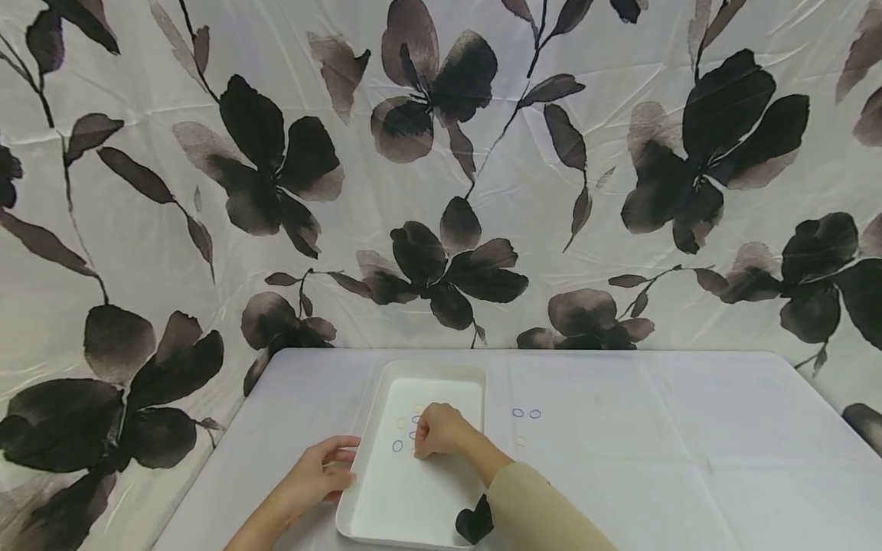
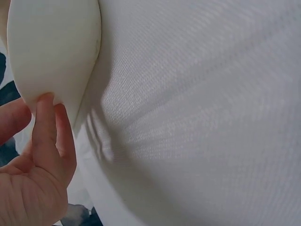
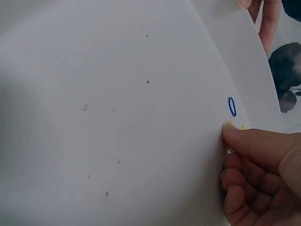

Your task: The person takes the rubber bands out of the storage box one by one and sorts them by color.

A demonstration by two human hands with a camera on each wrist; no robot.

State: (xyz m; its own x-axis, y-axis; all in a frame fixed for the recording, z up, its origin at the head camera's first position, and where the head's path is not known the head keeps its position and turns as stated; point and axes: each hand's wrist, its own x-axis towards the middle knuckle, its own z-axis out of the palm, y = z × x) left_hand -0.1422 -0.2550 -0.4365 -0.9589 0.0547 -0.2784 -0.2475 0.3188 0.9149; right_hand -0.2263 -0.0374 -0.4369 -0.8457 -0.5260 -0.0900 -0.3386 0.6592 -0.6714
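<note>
A white rectangular tray lies on the table. My left hand holds its left edge, fingertips against the outer wall; in the left wrist view, fingers touch the wall near a corner. Over the tray's middle, my right hand pinches a small yellow ring between thumb and forefinger, mostly hidden by the thumb tip. Around that hand lie blue rings, one of them a blue ring left of the fingers, and a pale yellow ring. The right wrist view shows a blue ring beside the thumb.
On the white table, right of the tray, lie two blue rings and a yellow ring. A black object sits beside the right sleeve, over the tray's near right corner. A flower-printed cloth hangs behind the table.
</note>
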